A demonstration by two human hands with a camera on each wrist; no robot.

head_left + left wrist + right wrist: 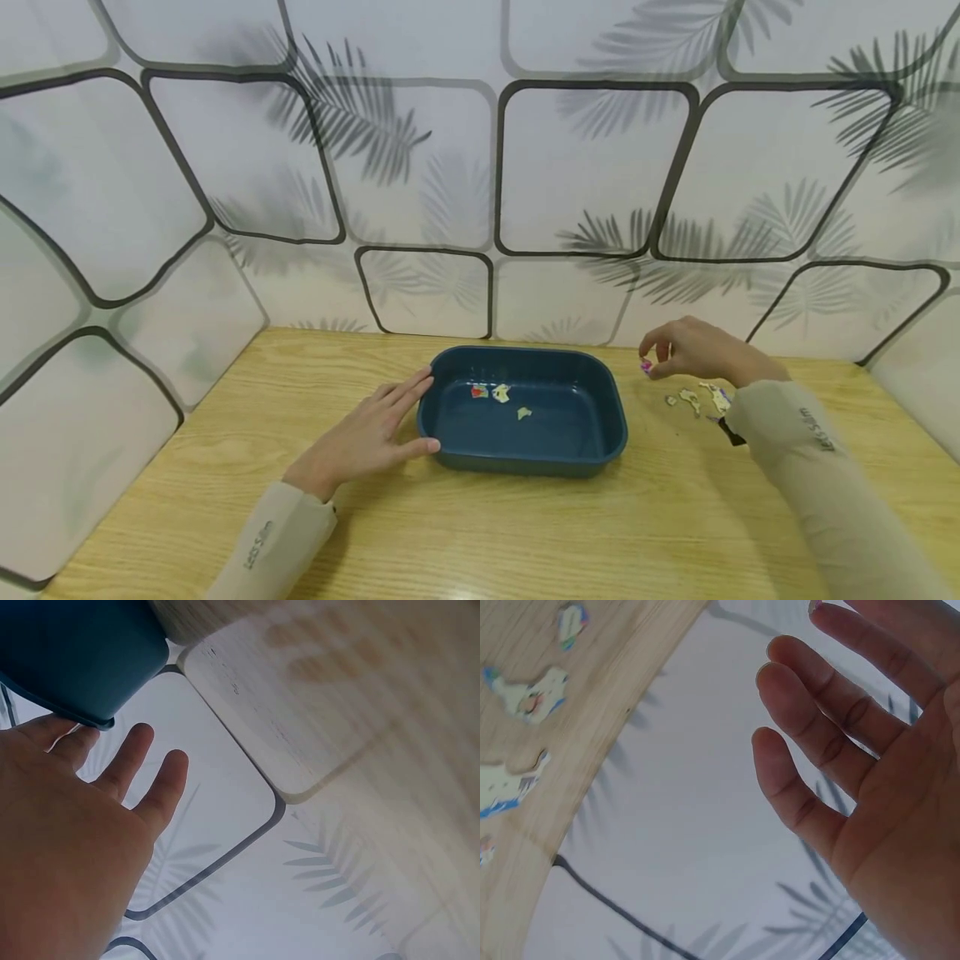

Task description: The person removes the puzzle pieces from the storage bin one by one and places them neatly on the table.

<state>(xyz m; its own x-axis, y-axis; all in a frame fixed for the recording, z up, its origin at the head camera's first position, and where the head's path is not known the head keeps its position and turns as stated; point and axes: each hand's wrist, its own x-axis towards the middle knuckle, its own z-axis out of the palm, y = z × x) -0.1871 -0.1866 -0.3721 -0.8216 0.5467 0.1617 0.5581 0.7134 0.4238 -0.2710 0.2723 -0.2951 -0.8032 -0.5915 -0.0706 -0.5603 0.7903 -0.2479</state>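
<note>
A dark blue rectangular basin (525, 467) stands on the wooden table, with several torn printed scraps, among them a red one (479, 391) and a pale one (501, 393), on its floor. My left hand (367, 437) rests against the basin's left side, fingers spread and straight, fingertips at the rim. To the right of the basin, my right hand (686, 350) pinches a small pink and purple scrap (646, 366) between thumb and fingertips, above the table. In the right wrist view the other fingers (802, 705) of that hand reach out loosely.
More torn scraps lie on the table below my right hand, among them a curved one (690, 402) and a longer one with blue print (506, 787). Beside my right sleeve is a black object (731, 432). A patterned wall covering (420, 292) borders the table's back and sides.
</note>
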